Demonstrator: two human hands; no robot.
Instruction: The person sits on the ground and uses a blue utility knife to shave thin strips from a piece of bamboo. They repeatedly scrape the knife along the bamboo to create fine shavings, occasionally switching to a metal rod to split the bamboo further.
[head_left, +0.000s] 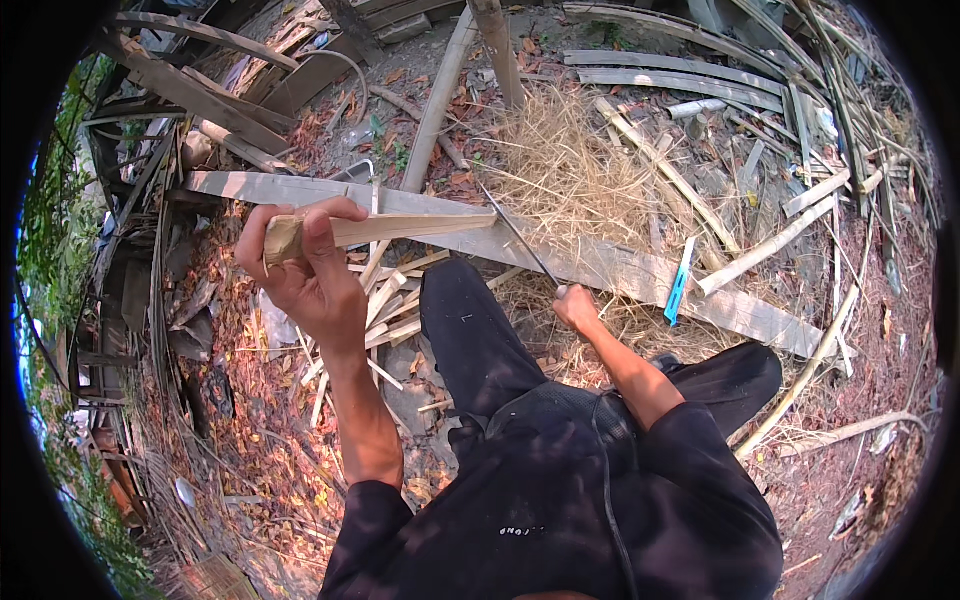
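My left hand (310,262) is closed round the thick end of a pale split wood stick (400,227), raised above a long grey plank (300,190). The stick narrows to the right, its thin end over the plank. My right hand (575,308) is closed on a knife (520,238) with a long, thin, dark blade pointing up and left; the fist hides its handle. The blade crosses close to the stick's thin end, but I cannot tell whether they touch. On the plank's right part lies a blue-handled tool (680,285) with a pale blade.
Several pale split sticks (395,310) lie heaped left of my knee. Beyond the plank is a mound of straw-like shavings (570,160). Bamboo poles (770,245) rest on the right, long slats (680,78) behind, and stacked old timber (200,95) at the far left.
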